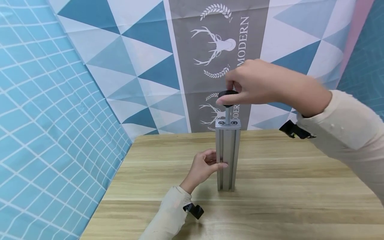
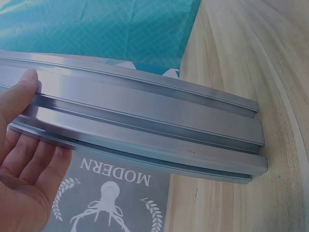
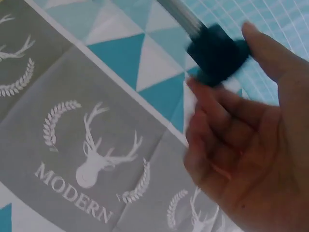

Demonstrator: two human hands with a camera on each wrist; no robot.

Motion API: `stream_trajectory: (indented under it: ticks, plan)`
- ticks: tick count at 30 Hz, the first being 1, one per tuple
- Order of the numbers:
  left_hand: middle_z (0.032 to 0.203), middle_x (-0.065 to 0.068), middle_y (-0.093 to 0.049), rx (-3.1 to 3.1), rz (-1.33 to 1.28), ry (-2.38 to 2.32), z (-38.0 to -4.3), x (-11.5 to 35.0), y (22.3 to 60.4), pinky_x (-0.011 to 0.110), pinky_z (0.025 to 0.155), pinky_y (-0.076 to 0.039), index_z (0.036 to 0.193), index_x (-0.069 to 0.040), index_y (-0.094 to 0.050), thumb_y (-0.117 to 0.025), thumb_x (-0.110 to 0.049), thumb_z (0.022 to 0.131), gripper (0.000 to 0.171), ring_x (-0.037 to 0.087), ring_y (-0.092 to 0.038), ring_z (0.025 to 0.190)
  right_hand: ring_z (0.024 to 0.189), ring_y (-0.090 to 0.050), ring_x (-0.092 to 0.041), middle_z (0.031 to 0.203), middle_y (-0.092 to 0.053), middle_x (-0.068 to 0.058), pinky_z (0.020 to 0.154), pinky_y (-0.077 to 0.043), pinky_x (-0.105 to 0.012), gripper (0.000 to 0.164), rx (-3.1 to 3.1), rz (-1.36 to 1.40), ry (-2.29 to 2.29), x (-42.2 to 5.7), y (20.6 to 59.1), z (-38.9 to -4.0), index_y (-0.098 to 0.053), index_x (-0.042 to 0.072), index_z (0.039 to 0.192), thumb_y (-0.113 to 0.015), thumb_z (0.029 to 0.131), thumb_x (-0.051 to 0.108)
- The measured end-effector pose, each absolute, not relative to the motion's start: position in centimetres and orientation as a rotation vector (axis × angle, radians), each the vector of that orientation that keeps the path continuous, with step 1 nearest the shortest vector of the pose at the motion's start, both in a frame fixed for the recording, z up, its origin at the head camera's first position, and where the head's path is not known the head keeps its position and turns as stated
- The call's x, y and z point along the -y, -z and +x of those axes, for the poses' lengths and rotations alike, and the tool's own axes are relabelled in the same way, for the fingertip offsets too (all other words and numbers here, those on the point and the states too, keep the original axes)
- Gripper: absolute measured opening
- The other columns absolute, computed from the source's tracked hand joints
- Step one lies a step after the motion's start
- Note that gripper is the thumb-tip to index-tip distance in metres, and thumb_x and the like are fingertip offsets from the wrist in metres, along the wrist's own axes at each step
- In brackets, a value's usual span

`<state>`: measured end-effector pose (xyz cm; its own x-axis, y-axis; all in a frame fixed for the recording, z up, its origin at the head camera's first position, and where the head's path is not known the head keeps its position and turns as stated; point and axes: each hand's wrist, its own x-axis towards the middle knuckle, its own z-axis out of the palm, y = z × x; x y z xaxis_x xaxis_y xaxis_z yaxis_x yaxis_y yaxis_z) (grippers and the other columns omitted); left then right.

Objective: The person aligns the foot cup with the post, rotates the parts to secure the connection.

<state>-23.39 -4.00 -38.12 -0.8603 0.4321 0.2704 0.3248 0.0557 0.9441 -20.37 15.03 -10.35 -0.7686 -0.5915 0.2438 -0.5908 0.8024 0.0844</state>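
A slotted aluminium extrusion profile (image 1: 228,150) stands upright on the wooden table, its lower end on the tabletop. From its metal end plate (image 1: 228,124) a threaded rod (image 1: 227,114) rises to a black knob-like levelling foot (image 1: 226,94). My right hand (image 1: 255,83) pinches this black foot (image 3: 212,55) between thumb and fingers, as the right wrist view also shows. Lower down, my left hand (image 1: 204,168) grips the profile, thumb on the near face and fingers round the left side. In the left wrist view the profile (image 2: 145,108) runs past the thumb to its table end.
The wooden table (image 1: 144,186) spreads beneath the profile. Behind it hangs a patterned cloth (image 1: 144,66) with triangles and deer heads, and a blue checked cloth (image 1: 54,116) covers the left side. Black camera mounts (image 1: 194,210) sit at both wrists.
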Motion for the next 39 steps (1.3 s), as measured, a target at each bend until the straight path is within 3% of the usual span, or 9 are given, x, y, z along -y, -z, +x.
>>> stream_trajectory:
  ticks: [4,8,10,12,15,19,25,29,39]
  plan:
    - [0.105,0.015,-0.071,-2.224,0.78,-1.943,-23.4,3.9,38.1,0.03,0.084,-0.052,0.114,-0.004,-0.067,-0.078,-0.004,0.077,0.038,0.014,-0.068,0.092,0.05,-0.043,-0.017,0.054,-0.044,0.0,0.048,-0.031,-0.031,0.059,2.691,0.729,0.101,-14.1,11.0,-20.1,-0.053,0.011,0.068,-0.053,0.085,0.068]
    - [0.104,0.017,-0.07,-2.226,0.778,-1.93,-23.0,4.0,37.4,0.031,0.084,-0.053,0.113,0.0,-0.067,-0.077,-0.001,0.078,0.037,0.013,-0.068,0.091,0.046,-0.041,-0.018,0.05,-0.042,0.0,0.044,-0.03,-0.032,0.069,2.685,0.617,0.167,-13.8,11.1,-19.6,-0.049,0.013,0.06,-0.042,0.082,0.078]
    - [0.104,0.018,-0.07,-2.222,0.789,-1.917,-22.6,4.1,36.7,0.031,0.083,-0.053,0.113,0.001,-0.067,-0.076,0.0,0.078,0.037,0.012,-0.068,0.09,0.052,-0.05,-0.019,0.055,-0.051,0.0,0.047,-0.037,-0.035,0.071,2.726,0.608,0.166,-13.9,10.9,-19.4,-0.061,0.014,0.072,-0.037,0.082,0.08]
    - [0.104,0.018,-0.07,-2.226,0.804,-1.898,-22.2,4.2,36.0,0.03,0.082,-0.053,0.113,0.002,-0.066,-0.076,-0.001,0.079,0.035,0.013,-0.068,0.09,0.064,-0.06,-0.022,0.07,-0.064,-0.005,0.056,-0.046,-0.042,0.078,2.783,0.618,0.154,-14.1,10.5,-19.2,-0.069,0.013,0.095,-0.033,0.083,0.081]
    - [0.107,0.018,-0.069,-2.277,0.835,-1.877,-21.8,4.4,35.4,0.033,0.086,-0.052,0.118,0.001,-0.063,-0.076,-0.003,0.079,0.041,0.018,-0.068,0.095,0.095,-0.065,-0.03,0.108,-0.069,-0.013,0.08,-0.048,-0.053,0.082,2.851,0.716,0.098,-14.7,9.9,-19.4,-0.056,0.012,0.134,-0.032,0.087,0.076]
    - [0.124,0.014,-0.062,-2.397,0.803,-1.999,-21.6,3.9,36.4,0.036,0.1,-0.043,0.135,-0.004,-0.05,-0.079,-0.003,0.076,0.067,0.024,-0.06,0.114,0.115,-0.057,-0.034,0.134,-0.056,-0.015,0.097,-0.039,-0.056,0.073,2.863,0.897,-0.009,-15.8,9.5,-19.8,-0.044,0.016,0.145,-0.04,0.092,0.066]
    - [0.136,0.006,-0.052,-2.596,0.734,-2.276,-20.1,0.7,40.0,0.036,0.103,-0.04,0.144,-0.01,-0.038,-0.081,-0.018,0.077,0.08,0.022,-0.052,0.122,0.117,-0.056,-0.026,0.132,-0.058,-0.002,0.09,-0.046,-0.051,0.052,2.78,1.139,-0.093,-17.1,9.8,-20.1,-0.049,0.025,0.141,-0.063,0.092,0.036]
    - [0.141,-0.001,-0.045,-2.728,0.678,-2.251,-19.2,-1.4,41.8,0.04,0.1,-0.041,0.149,-0.019,-0.028,-0.079,-0.027,0.08,0.086,0.018,-0.047,0.124,0.112,-0.059,-0.023,0.122,-0.064,0.003,0.086,-0.05,-0.045,0.047,2.743,1.232,-0.151,-17.3,10.0,-20.3,-0.057,0.026,0.133,-0.069,0.089,0.018]
    - [0.137,-0.007,-0.038,-2.831,0.278,-2.256,-18.5,-3.8,43.2,0.043,0.098,-0.04,0.148,-0.029,-0.026,-0.082,-0.02,0.075,0.092,0.015,-0.046,0.121,0.105,-0.062,-0.019,0.114,-0.066,0.003,0.083,-0.052,-0.039,0.043,2.712,1.258,-0.19,-17.2,10.4,-20.4,-0.06,0.022,0.129,-0.07,0.088,0.012]
